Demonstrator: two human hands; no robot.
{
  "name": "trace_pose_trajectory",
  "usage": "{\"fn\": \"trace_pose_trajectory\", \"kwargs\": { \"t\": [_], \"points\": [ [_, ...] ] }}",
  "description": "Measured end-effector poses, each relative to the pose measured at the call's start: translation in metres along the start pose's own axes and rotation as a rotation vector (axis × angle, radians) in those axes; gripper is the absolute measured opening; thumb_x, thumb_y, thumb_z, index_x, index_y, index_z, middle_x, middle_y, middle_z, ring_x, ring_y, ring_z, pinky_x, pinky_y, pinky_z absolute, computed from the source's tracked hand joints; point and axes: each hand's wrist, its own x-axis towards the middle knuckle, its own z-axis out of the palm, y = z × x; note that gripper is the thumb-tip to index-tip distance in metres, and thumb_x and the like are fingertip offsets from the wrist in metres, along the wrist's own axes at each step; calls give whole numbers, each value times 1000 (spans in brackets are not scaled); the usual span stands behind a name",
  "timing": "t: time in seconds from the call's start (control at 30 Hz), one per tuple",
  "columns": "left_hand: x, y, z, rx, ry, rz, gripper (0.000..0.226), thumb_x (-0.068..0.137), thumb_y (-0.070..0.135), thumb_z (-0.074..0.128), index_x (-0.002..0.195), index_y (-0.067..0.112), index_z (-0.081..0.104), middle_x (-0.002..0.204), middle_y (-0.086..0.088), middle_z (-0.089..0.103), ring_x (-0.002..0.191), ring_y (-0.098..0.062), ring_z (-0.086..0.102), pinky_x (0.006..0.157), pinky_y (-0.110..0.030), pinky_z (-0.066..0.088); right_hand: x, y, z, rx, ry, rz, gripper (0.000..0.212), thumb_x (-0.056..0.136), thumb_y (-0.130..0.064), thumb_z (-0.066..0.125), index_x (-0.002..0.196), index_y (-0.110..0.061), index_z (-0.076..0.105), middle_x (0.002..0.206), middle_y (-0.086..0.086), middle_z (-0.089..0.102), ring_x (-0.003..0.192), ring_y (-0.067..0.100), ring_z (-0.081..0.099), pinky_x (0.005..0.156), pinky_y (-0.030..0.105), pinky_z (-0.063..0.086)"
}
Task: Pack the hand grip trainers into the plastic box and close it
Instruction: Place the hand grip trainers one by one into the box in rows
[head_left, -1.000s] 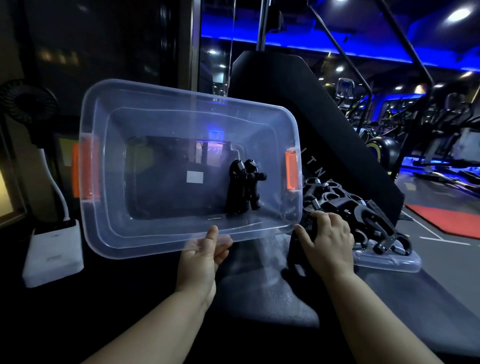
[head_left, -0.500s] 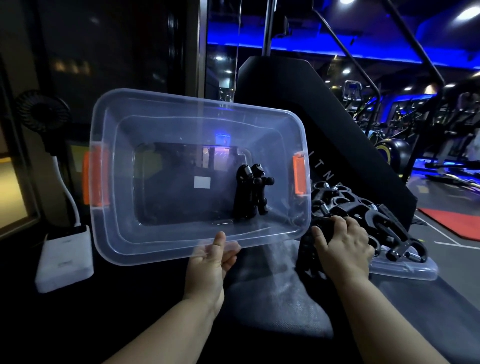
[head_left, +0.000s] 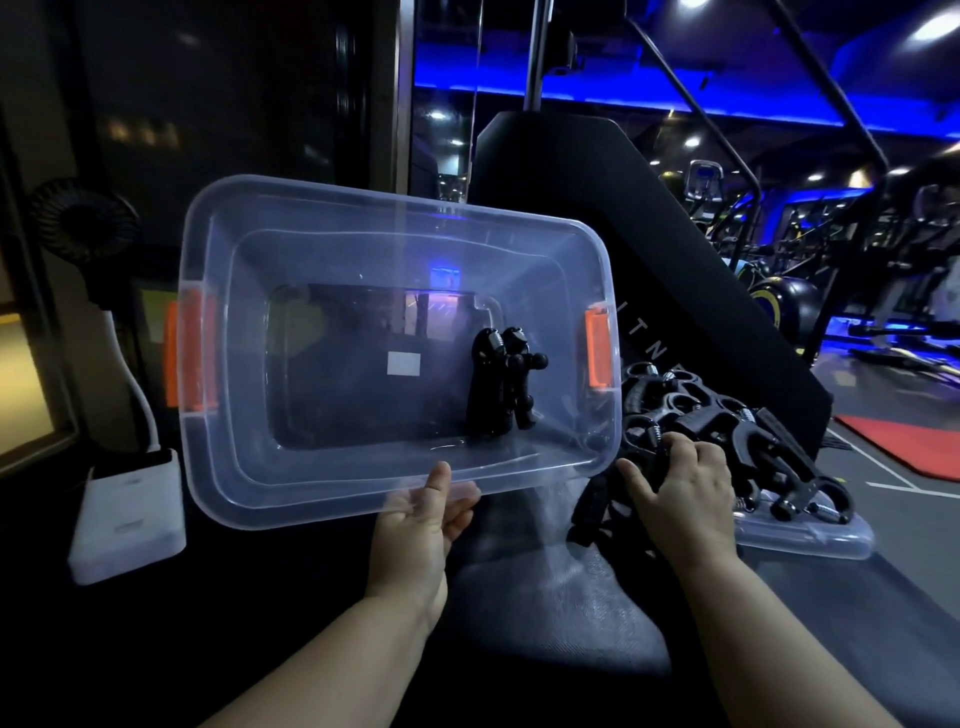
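Clear plastic box (head_left: 291, 483) tipped up on edge, its open side facing the person.
To its right a heap of black hand grip trainers (head_left: 727, 415) sits on the clear lid (head_left: 810, 535), which lies flat on the dark surface (head_left: 519, 597). The left hand (head_left: 421, 525) grasps the box's near rim, thumb inside and fingers behind the wall. The right hand (head_left: 685, 499) is curled round one trainer (head_left: 644, 462) at the heap's near-left edge. Two trainers (head_left: 501, 384) rest inside the box, low and toward its right end. Orange latches (head_left: 189, 348) sit on both short ends.
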Motion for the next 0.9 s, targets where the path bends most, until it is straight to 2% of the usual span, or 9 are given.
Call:
{"fn": "trace_pose_trajectory", "kwargs": {
  "t": [0.2,0.37,0.5,0.6,0.67,0.8,0.9],
  "points": [
    [-1,1,0,8,-1,1,21,89,28,59,86,8,59,70,-6,74,68,-12,71,68,-26,50,-6,2,-6,91,-18,-40,61,83,-38,69,132,-8,48,122,17,55,118,34,40,103,41,29],
    [-2,2,1,12,0,1,23,89,28,59,85,6,58,70,-5,74,67,-11,71,66,-24,51,-9,2,-11,112,-12,-6,56,81,-35,70,130,-16,50,114,14,61,112,33,42,97,42,34],
    [-3,3,3,16,1,0,22,90,27,58,82,7,59,69,-5,74,67,-11,71,66,-24,52,-13,3,-15,20,-37,4,41,82,-43,65,118,-26,58,103,10,63,101,33,50,84,36,35],
    [-2,3,1,19,-2,2,22,90,28,58,82,8,59,70,-5,74,68,-11,71,65,-23,52,-20,7,-19,21,-103,13,35,82,-49,61,113,-32,58,100,3,58,92,25,54,73,30,35],
    [-2,3,1,25,-6,2,22,90,29,58,82,8,59,70,-4,74,69,-11,71,64,-22,52,-24,8,-21,21,-131,6,36,82,-54,59,112,-34,57,99,0,55,88,20,52,72,29,36],
    [-3,3,2,26,-3,2,21,90,28,58,81,9,59,69,-4,74,67,-10,71,66,-23,51,-32,9,-27,20,-194,-5,43,80,-62,58,112,-33,57,102,0,55,95,21,56,73,29,39],
    [-3,3,3,24,-3,-4,25,90,29,58,89,4,58,69,-4,74,67,-10,71,66,-23,51,-38,11,-30,77,-268,-20,44,77,-64,62,109,-35,58,98,-3,52,96,18,55,77,27,39]
  ]
}}
